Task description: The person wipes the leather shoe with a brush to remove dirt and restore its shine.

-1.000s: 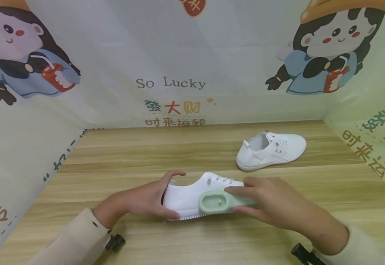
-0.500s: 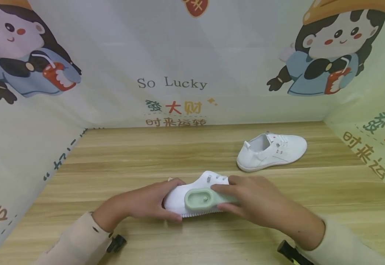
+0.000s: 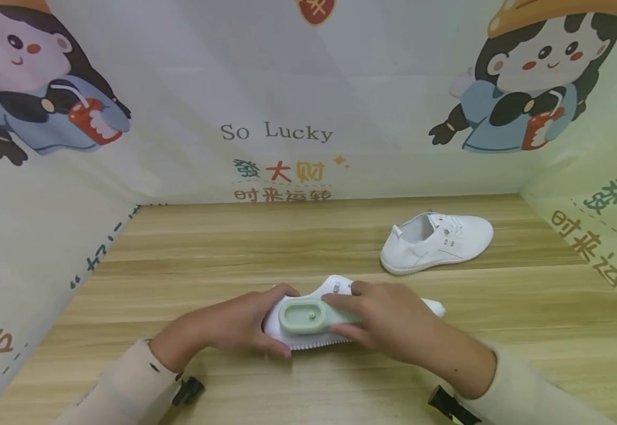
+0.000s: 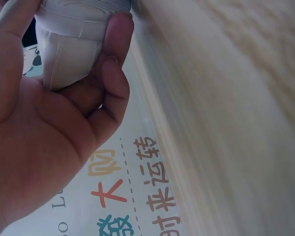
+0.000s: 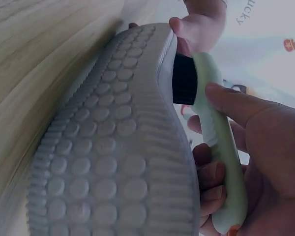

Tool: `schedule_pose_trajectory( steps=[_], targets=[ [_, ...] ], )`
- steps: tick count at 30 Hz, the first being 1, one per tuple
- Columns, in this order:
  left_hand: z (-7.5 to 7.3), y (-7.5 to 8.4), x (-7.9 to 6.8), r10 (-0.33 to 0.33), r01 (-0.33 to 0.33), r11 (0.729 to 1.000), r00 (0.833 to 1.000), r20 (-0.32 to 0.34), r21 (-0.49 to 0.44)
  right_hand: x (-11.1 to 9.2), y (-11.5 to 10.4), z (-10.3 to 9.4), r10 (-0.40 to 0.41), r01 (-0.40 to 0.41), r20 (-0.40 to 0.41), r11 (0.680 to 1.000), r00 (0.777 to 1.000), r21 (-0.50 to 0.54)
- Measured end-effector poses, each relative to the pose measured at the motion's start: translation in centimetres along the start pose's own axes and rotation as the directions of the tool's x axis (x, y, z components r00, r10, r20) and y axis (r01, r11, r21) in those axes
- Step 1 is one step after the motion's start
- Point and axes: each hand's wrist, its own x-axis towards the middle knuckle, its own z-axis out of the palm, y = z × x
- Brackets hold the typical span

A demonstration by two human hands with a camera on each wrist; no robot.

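Apparently brushing the side of the near white shoe (image 3: 308,340) at the middle front of the bench (image 3: 223,248), clamping the green brush (image 3: 319,317) in the grip of the right hand (image 3: 388,316) and steadying the heel in the curled grip of the left hand (image 3: 244,319). Setting black bristles (image 5: 184,78) against the upper near the heel; probably calling next for a stroke toward the toe, bracing the shoe firmly. Hiding most of the forefoot behind the right hand, showing the toe tip beyond, and leaving unclear any contact with the bench. Farther back and rightward, seeing the other white shoe (image 3: 462,242) upright, untouched. Beyond, cutting off the printed backdrop (image 3: 180,106) at the edges.
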Motion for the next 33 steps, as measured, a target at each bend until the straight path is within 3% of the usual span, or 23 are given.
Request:
schedule_pose_trajectory(
  steps=[6, 18, 33],
  targets=[
    [-0.2, 0.3, -0.1, -0.045, 0.045, 0.999, 0.999, 0.004, 0.004, -1.3, 1.6, -1.5, 0.084, -0.087, 0.083, 0.996, 0.993, 0.035],
    [-0.5, 0.5, -0.4, -0.076, 0.076, 0.997, 0.997, -0.004, -0.010, -2.9, 4.1, -4.8, 0.109, -0.120, 0.158, 0.991, 0.981, 0.059],
    [-0.2, 0.3, -0.1, -0.013, 0.014, 0.999, 1.000, 0.017, -0.038, -0.4, 0.8, -1.4, 0.013, -0.020, 0.113, 0.998, 0.994, 0.062]
  ],
)
